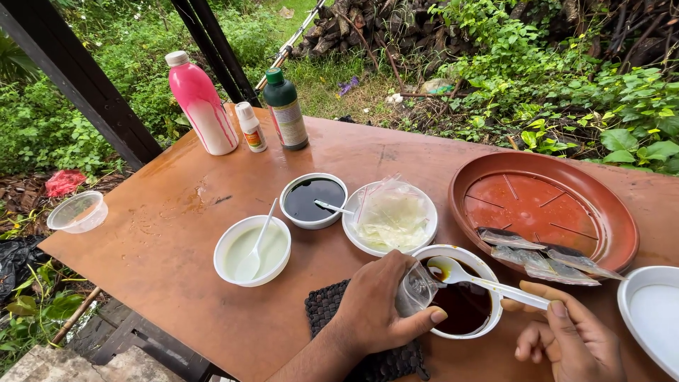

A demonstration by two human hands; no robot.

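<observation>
— Looking at the near edge first: how much room do the hands have?

— Little. The left hand (375, 304) sits at 6 o'clock over a dark woven mat (332, 311), fingers wrapped around a small clear cup (417, 288) tilted at the rim of a white bowl of dark liquid (463, 301). The right hand (573, 339), at 5 o'clock, pinches the handle of a white spoon (488, 283) between thumb and fingers; its scoop rests in that bowl.

— And the edges?

— A white dish (651, 318) crowds the 4 o'clock edge. A clear tub (78, 212) overhangs at 9 o'clock. The open stretch lies from 8 to 10 o'clock.

— The surface?

— A brown desk (170, 240), damp-stained, outdoors beside greenery. A terracotta saucer (608, 212) with sachets lies at 3 o'clock; bottles, with a pink bottle (201, 106) among them, stand at 11.
</observation>
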